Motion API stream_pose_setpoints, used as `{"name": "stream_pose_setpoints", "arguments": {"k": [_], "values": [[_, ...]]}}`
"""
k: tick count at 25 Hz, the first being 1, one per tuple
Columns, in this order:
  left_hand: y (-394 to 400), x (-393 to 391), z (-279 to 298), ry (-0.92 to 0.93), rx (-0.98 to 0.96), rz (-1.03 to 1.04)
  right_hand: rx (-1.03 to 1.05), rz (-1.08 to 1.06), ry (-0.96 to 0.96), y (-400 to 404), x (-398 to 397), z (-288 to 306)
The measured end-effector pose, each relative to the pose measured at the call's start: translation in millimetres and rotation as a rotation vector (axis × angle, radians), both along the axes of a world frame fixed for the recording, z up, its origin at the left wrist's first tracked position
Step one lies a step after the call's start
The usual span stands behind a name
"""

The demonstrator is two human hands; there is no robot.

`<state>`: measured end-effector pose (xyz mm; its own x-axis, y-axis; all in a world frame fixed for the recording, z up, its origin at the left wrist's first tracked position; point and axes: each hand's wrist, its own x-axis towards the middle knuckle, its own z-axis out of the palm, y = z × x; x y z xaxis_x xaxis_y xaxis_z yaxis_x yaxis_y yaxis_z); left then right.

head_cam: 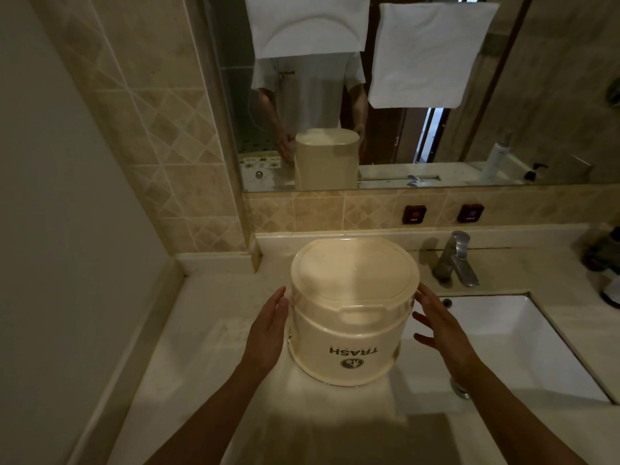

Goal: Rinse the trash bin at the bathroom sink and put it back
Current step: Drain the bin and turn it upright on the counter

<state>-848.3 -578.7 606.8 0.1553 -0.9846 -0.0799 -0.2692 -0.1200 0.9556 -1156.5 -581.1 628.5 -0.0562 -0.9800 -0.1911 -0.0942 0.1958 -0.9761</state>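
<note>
A cream plastic trash bin [352, 310] stands upside down on the marble counter [208, 330], just left of the sink; its "TRASH" lettering reads inverted and its base faces up. My left hand [268, 327] lies flat with straight fingers against the bin's left side. My right hand [443, 333] hovers at the bin's right side, fingers spread, its fingertips near the upper edge; contact is unclear. The white rectangular sink [523, 333] lies to the right, with a chrome faucet [456, 260] behind it.
A wall mirror [385, 95] above the counter reflects the bin, a person's torso and white towels. Hot and cold tags [414, 214] sit on the tile strip. Dark objects [604, 256] stand at the counter's far right. A plain wall closes the left side.
</note>
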Motion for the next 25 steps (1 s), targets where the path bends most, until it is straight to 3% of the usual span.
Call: {"name": "stream_pose_setpoints", "arguments": {"k": [6, 10, 12, 20, 25], "values": [[-9.2, -5.8, 7.4, 0.048, 0.112, 0.023, 0.098, -0.052, -0.01, -8.5, -0.5, 0.1], [-24.6, -13.9, 21.3, 0.44, 0.471, 0.078, 0.363, -0.013, -0.114, -20.6, -2.0, 1.1], [-31.5, -15.9, 23.6, 0.483, 0.554, 0.055, 0.449, -0.002, -0.174, -27.4, -1.0, 0.4], [-45.1, -12.5, 20.3, 0.541, 0.593, -0.006, 0.552, 0.026, -0.27, -40.2, 0.1, -4.5], [-47.3, -10.9, 30.5, 0.553, 0.466, 0.005, 0.406, 0.03, -0.338, -44.3, -2.0, 18.0]]}}
